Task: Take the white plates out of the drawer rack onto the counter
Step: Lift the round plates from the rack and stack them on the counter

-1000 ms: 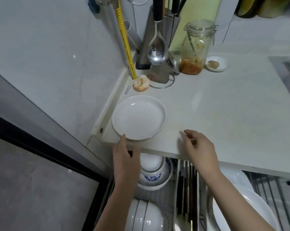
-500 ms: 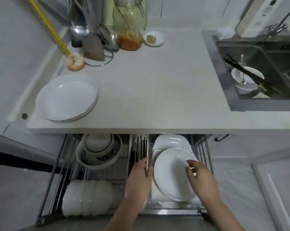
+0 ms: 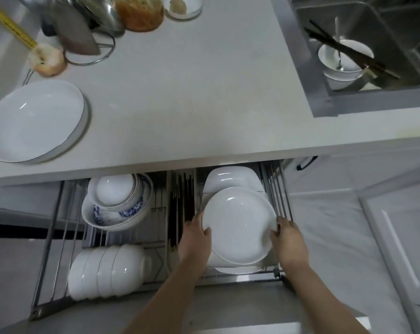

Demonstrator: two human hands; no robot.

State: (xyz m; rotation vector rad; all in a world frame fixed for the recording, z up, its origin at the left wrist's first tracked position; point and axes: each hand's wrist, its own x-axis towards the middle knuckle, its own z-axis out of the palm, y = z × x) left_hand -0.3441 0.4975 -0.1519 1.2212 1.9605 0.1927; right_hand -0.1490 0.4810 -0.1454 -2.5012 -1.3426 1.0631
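Note:
A round white plate stands tilted in the right section of the open drawer rack. My left hand grips its left rim and my right hand grips its right rim. Behind it stands a squarish white plate, and the edge of another plate shows below it. One white plate lies flat on the counter at the far left.
The rack's left side holds nested blue-patterned bowls and a row of white bowls; chopsticks fill the middle slot. On the counter stand a utensil holder, a jar and a small dish. A sink with dishes lies right.
The view dropped from the counter to the drawer. Both hands went down from the counter edge into the rack and closed on the round plate's rims.

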